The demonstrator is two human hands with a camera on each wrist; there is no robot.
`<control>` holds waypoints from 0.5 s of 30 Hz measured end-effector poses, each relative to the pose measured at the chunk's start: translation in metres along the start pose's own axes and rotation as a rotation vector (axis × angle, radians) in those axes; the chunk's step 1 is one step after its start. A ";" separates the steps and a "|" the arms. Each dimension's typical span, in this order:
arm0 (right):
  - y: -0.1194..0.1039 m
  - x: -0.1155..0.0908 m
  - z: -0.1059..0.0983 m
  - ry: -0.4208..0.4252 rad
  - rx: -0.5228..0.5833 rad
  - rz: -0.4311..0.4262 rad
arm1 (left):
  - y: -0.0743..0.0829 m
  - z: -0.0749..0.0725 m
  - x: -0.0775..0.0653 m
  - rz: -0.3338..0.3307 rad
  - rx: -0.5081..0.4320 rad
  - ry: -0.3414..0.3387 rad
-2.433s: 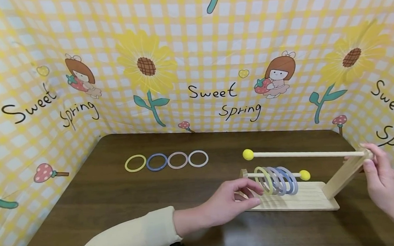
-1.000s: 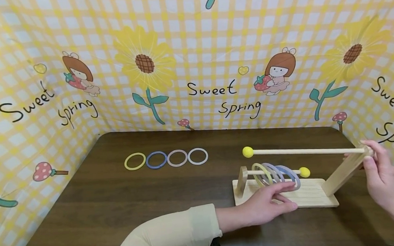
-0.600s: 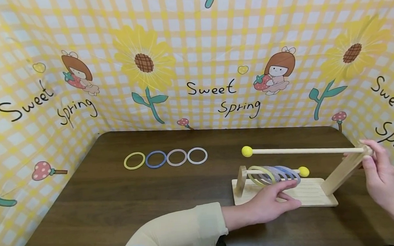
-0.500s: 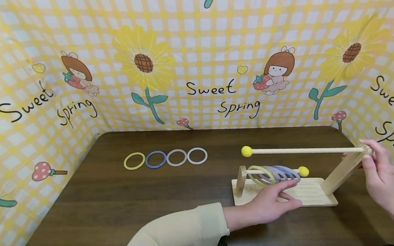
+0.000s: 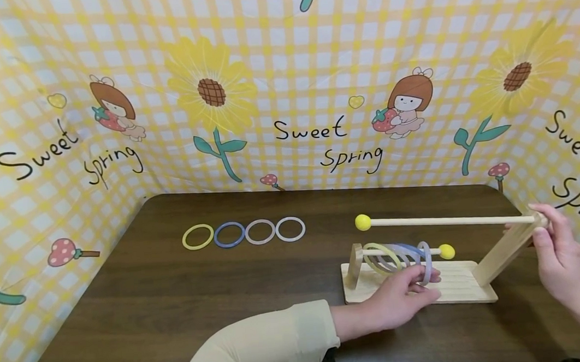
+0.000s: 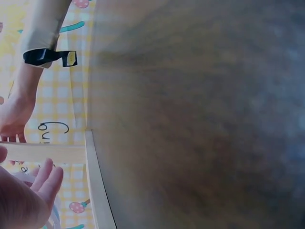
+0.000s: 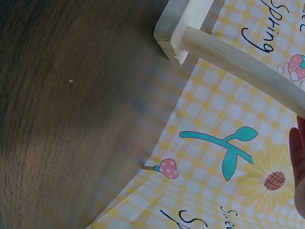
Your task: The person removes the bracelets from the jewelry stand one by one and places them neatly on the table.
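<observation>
In the head view, my left hand [image 5: 392, 301] is at the lower rod [image 5: 435, 251] of a wooden ring stand. Its bent fingers hook through a pale purple ring [image 5: 426, 262], fingertips showing past the ring and the thumb just below. Left of that ring, a yellow ring [image 5: 382, 257] and several blue and pale rings hang tilted on the same rod, partly hidden by the hand. My right hand [image 5: 564, 254] grips the top of the stand's tall slanted post [image 5: 507, 254], where the bare upper rod [image 5: 444, 221] joins. The left wrist view shows spread fingers [image 6: 55, 183] of my left hand.
A yellow ring [image 5: 198, 237], a blue ring [image 5: 230, 235], a pinkish ring [image 5: 260, 232] and a white ring [image 5: 290, 229] lie in a row on the dark table [image 5: 178, 296]. Yellow balls cap both rods. A checked cloth [image 5: 285, 83] walls the back and sides.
My left hand came rightward along the rings, and its fingers have bent in. The pale purple ring now stands nearly edge-on, apart from the others. My right hand stays on the post.
</observation>
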State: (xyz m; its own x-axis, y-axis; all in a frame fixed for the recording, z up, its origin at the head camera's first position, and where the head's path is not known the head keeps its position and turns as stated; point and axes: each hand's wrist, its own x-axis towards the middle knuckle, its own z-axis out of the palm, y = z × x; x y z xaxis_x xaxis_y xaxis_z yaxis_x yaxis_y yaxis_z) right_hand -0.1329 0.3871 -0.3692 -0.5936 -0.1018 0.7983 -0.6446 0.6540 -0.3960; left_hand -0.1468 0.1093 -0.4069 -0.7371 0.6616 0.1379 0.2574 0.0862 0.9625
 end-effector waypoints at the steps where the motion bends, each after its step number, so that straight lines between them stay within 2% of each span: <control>1: 0.000 0.000 0.000 -0.002 -0.003 0.002 | 0.000 0.000 0.001 0.010 -0.024 0.001; 7: -0.001 -0.002 -0.001 -0.007 -0.021 0.025 | 0.001 0.002 0.004 0.025 -0.098 0.004; 15: 0.000 -0.002 0.000 -0.002 -0.006 0.025 | 0.003 0.005 0.008 0.054 -0.060 0.032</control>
State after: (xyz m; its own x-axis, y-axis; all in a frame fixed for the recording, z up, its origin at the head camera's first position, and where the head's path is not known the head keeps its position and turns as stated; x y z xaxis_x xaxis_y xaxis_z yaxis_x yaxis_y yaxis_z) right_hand -0.1318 0.3873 -0.3704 -0.6101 -0.0868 0.7876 -0.6271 0.6605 -0.4130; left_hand -0.1494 0.1185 -0.4041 -0.7428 0.6401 0.1964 0.2598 0.0052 0.9656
